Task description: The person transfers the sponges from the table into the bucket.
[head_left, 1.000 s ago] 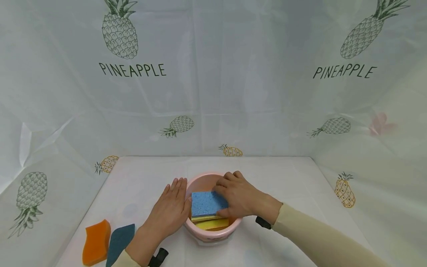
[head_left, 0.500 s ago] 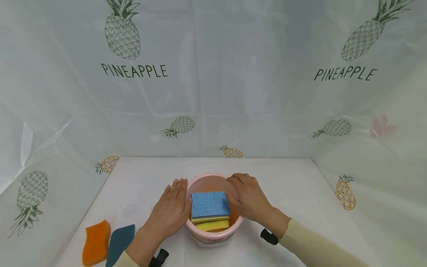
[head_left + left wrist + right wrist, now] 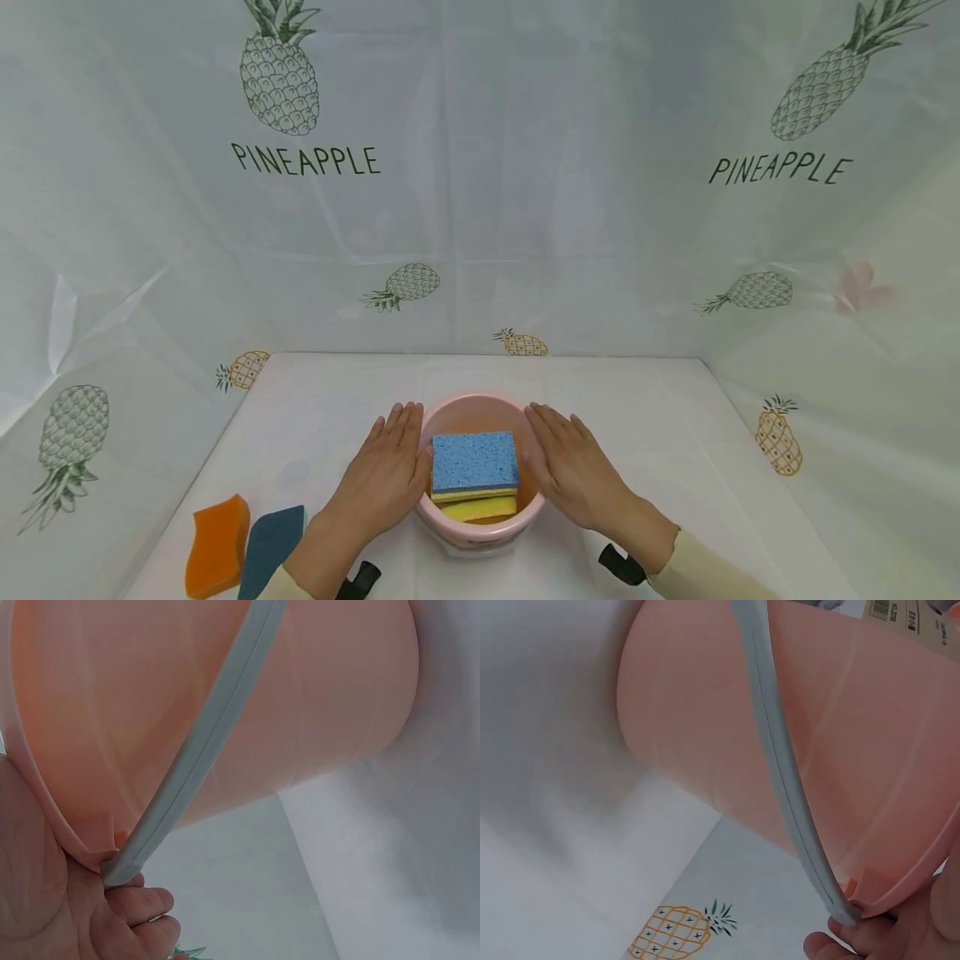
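Note:
A pink bucket [image 3: 487, 533] stands on the white table between my hands. Inside it, a blue sponge with a yellow underside [image 3: 474, 461] lies on top of a yellow sponge [image 3: 480, 507]. My left hand [image 3: 381, 479] rests along the left side of the rim, fingers together and straight. On the opposite side my right hand [image 3: 583, 473] lies against the rim in the same way, thumb over the edge. Both wrist views show the grey handle [image 3: 202, 742] hanging down along the bucket's wall, its ends close to my fingers.
At the lower left an orange sponge [image 3: 217, 546] lies beside a dark teal sponge [image 3: 272, 546], which my left forearm partly covers. A brown printed label [image 3: 911, 621] is on the bucket's side. Pineapple-print sheeting [image 3: 480, 200] surrounds the table's back and sides.
My right hand has let go of the blue sponge and moved right to the bucket's rim, its fingers straightening. The sponge stays in the bucket. My left hand has hardly moved.

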Available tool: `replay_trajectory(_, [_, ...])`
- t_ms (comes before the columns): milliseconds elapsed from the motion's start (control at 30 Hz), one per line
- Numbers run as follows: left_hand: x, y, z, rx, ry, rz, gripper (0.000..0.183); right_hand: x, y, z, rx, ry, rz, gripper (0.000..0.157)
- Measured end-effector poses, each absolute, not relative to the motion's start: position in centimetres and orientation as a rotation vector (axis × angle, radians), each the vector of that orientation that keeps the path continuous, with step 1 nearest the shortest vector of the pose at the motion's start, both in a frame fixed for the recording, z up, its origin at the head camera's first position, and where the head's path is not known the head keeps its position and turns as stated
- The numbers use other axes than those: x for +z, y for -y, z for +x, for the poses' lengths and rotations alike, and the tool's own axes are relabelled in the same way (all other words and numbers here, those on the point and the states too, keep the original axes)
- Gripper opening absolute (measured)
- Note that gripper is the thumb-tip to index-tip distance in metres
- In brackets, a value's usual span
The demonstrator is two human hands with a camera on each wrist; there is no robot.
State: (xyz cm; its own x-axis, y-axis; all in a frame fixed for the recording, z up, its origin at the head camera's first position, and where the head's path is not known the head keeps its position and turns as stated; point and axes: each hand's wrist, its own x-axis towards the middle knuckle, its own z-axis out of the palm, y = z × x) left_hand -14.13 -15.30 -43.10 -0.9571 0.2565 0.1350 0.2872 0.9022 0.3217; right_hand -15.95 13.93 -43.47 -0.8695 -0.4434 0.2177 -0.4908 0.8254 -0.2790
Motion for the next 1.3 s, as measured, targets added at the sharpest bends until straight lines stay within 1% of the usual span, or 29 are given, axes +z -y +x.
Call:
replay_trajectory(200, [-43.1, 15.2, -14.1, -0.519, 2.976, -0.418, 0.065, -43.6, -14.2, -15.2, 0.386, 2.901, 0.727, 0.067])
replay_trajectory(567, [-43.1, 15.3, -14.1, -0.486, 2.999, -0.41, 0.067, -43.8, -14.1, -15.4, 0.332, 2.922, 0.722, 0.067])
replay_trajectory(733, [-42.7, 16.1, -14.0, -0.522, 3.004, -0.403, 0.065, -43.8, -14.0, -15.4, 0.328, 2.923, 0.729, 0.066])
replay_trajectory(967, [-41.7, 19.3, -13.6, -0.461, 2.952, -0.357, 0.059, -43.8, -14.0, -15.4, 0.351, 2.924, 0.741, 0.065])
replay_trajectory(1300, [-41.2, 26.6, -12.6, -0.318, 2.866, -0.37, 0.048, -43.6, -14.0, -15.3, 0.347, 2.948, 0.719, 0.067])
